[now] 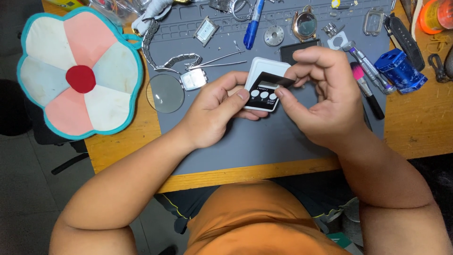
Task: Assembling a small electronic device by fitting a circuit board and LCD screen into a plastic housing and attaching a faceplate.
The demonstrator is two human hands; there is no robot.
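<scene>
Leftmost, a flower-shaped cloth pad (80,73) overhangs the bench (415,127), then a round lens (165,93) lies at the grey mat (264,141) edge, the left hand (212,111) fingers clamp a small white timer (264,87) above the mat, and the right hand (321,94) fingers pinch its black faceplate (273,80).

The small white timer (264,87) is partly hidden: the left hand (214,111) covers its lower left edge, and the right hand (321,94) hides its right side. A black frame (290,49) just above the timer is half covered by the right hand. Up from the timer, the blue pen (252,23) and orange tape roll (436,14) are cut off by the top edge. Tiny screws beside the pen are too small to tell.
</scene>
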